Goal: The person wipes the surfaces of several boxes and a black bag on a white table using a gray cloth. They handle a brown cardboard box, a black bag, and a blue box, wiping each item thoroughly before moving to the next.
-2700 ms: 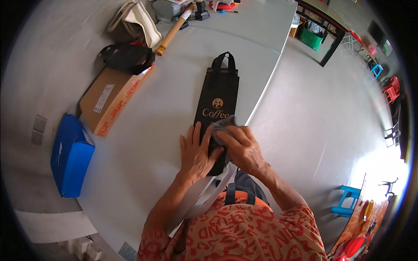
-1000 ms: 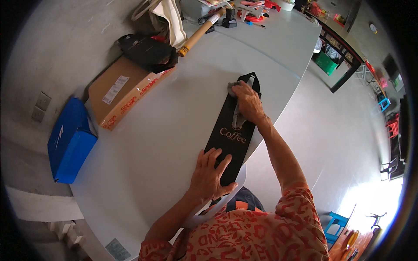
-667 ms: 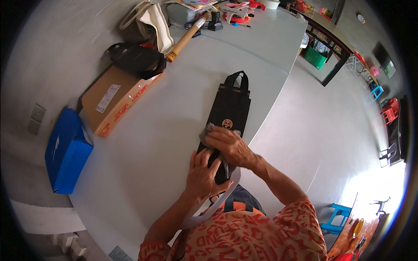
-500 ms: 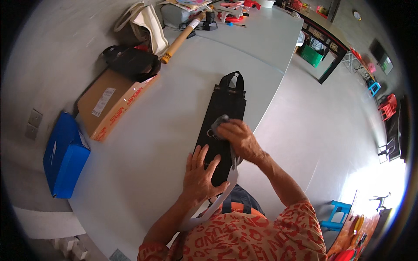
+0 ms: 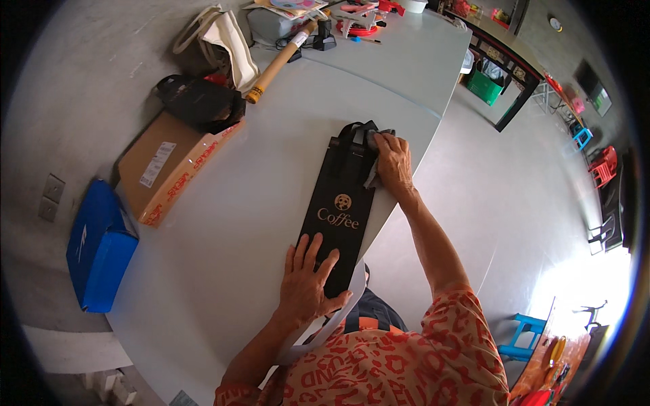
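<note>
A flat black paper bag (image 5: 342, 183) with fabric handles lies along the right edge of the pale table; gold print and a round emblem mark its front. My left hand (image 5: 306, 281) rests flat on the bag's near end, fingers spread. At the far end, beside the handles, my right hand (image 5: 395, 162) grips a grey cloth (image 5: 372, 177) and presses it against the bag's upper right corner. Part of the cloth hangs out below the fingers. The handles now fold down over the bag's top.
Along the wall on the left stand a blue box (image 5: 101, 247), a brown carton (image 5: 162, 169), a dark bag (image 5: 200, 101) and a cream tote bag (image 5: 230, 47). A cardboard tube (image 5: 281, 62) lies near the back. The table's right edge runs close beside my right hand.
My right hand has moved with the cloth from the bag's middle to its far right corner, uncovering the print. The handles have folded toward me. My left hand stays nearly in place.
</note>
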A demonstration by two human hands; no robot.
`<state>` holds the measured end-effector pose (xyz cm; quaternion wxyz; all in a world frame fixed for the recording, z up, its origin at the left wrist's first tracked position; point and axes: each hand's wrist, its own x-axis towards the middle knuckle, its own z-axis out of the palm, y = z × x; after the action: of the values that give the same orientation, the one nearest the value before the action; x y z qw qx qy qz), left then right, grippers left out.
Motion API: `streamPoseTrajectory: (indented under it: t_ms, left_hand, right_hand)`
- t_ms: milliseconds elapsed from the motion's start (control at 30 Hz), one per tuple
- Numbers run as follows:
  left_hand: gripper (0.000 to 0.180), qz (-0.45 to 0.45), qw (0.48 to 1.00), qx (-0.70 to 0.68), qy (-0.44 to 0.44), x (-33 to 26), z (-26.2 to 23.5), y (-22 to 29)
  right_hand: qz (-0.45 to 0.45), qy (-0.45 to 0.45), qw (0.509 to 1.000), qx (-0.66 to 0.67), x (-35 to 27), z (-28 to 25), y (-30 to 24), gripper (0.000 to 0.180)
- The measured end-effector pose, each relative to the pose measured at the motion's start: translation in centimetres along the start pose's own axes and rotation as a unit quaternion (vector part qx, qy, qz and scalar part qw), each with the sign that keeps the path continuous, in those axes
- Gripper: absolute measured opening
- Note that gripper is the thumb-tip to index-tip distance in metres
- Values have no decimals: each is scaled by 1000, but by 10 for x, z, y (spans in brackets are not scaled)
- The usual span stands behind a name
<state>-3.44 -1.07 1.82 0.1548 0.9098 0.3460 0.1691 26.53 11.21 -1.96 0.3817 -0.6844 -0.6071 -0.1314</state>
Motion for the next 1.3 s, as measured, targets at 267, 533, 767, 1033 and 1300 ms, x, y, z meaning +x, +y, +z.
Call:
streamPoseTrajectory:
  t_ms: [267,533,767,1033,1300]
  left_hand:
    - [77,-4,1000,-11,9,1,0,-2]
    - [76,-2,1000,-15,3,2,-4,2]
    - [73,-4,999,-31,13,-1,-4,2]
    - [74,10,999,-13,31,0,0,-2]
    - [85,8,999,-11,44,1,0,-1]
  right_hand:
    - [-239,-47,957,157,-39,-38,-63,37]
    - [-261,-119,949,133,-15,-4,-64,38]
    - [-150,-65,984,66,21,29,-48,36]
    - [-146,-67,985,55,18,30,-50,38]
    - [-256,-144,946,134,-61,-29,-101,40]
